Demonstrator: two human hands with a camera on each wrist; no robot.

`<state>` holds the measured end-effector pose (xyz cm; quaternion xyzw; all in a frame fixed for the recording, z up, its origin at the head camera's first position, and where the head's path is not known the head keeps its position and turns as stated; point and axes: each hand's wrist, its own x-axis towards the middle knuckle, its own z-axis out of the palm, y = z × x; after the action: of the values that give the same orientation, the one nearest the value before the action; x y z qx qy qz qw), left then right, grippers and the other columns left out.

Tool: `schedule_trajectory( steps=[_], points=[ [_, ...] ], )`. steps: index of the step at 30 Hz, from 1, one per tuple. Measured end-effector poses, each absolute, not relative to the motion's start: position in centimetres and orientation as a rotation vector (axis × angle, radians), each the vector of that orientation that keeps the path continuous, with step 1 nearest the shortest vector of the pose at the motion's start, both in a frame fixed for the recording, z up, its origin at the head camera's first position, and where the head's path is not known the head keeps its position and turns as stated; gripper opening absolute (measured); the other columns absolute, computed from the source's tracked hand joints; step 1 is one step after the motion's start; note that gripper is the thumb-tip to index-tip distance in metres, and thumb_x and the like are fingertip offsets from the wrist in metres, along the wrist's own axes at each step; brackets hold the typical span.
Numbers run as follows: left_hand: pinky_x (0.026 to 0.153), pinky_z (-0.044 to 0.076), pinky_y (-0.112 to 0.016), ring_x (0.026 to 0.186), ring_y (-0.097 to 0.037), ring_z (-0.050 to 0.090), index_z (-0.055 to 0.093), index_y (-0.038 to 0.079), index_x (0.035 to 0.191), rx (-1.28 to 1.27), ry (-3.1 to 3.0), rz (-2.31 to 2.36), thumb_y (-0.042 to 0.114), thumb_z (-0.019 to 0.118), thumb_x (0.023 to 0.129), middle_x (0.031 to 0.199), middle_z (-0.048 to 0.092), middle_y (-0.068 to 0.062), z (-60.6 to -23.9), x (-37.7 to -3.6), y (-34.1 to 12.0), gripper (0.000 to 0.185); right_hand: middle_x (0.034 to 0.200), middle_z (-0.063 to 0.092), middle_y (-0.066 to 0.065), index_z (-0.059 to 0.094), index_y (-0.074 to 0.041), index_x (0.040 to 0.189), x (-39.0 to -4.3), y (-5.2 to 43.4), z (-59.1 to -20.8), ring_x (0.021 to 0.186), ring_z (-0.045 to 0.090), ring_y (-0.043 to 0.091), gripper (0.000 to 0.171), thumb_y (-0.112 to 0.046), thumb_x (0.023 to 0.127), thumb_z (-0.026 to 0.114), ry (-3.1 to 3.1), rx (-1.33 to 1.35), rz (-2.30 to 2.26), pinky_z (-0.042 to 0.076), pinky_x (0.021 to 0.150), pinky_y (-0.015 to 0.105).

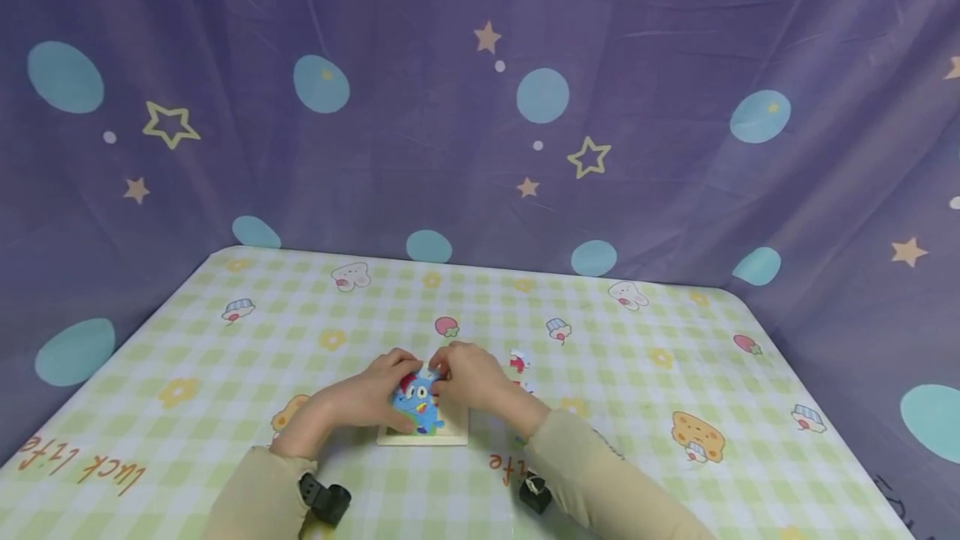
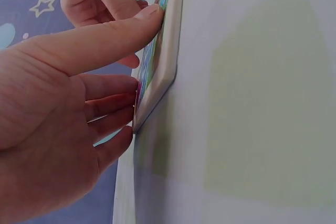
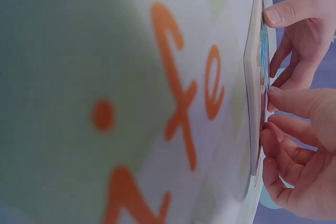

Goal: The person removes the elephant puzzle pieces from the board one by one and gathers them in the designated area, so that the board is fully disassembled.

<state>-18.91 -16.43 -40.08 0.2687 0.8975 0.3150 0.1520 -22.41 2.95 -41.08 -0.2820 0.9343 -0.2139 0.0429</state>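
A small wooden puzzle board [image 1: 423, 437] lies flat on the green checked tablecloth [image 1: 637, 407], close to the near edge of the table. It shows a blue cartoon animal. Both hands are on the board. The left hand [image 1: 375, 394] lies on the left side of the board, with its thumb and fingertips pressing on the picture. The right hand [image 1: 468, 375] is at the far edge of the board, and its fingers [image 3: 286, 102] touch the picture face. It seems to pinch or push a small piece there, but I cannot tell if it really holds one.

I think a piece is being pressed into place near the top of the picture. The next move needs a soft, flat push, so the piece sits level with the others. The left hand should hold the board so it does not slide.

Two loose puzzle pieces [image 1: 519, 362] lie just to the right of the board. There is lots of open cloth beyond and to both sides of the board. The near table edge is close, so the board should not be pulled toward the person. A purple curtain [image 1: 480, 107] with stars hangs behind the table.
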Motion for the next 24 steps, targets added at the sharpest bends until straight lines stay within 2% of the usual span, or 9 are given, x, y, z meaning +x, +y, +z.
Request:
schedule_trajectory(
  steps=[18,24],
  points=[
    [0.101,0.038,-0.052,0.121,-0.034,0.040,0.043,-0.012,0.140,0.765,2.604,0.873,0.022,0.083,0.080,0.134,0.041,-0.016,-40.21,-19.18,-16.36,0.080,0.079,0.057,-0.008,0.073,-0.015,0.104,-22.53,2.58,-41.08,0.069,0.053,0.005,0.023,-0.025,0.084,0.081,2.891,-0.831,-0.574,0.044,0.062,0.023],
    [0.099,0.041,-0.051,0.118,-0.034,0.045,0.049,-0.008,0.134,0.817,2.616,0.873,0.020,0.084,0.079,0.130,0.045,-0.016,-40.26,-19.44,-16.76,0.071,0.080,0.055,-0.008,0.073,-0.015,0.104,-22.43,2.51,-41.07,0.069,0.051,0.005,0.024,-0.026,0.084,0.081,2.901,-0.825,-0.554,0.044,0.062,0.023]
  ],
)
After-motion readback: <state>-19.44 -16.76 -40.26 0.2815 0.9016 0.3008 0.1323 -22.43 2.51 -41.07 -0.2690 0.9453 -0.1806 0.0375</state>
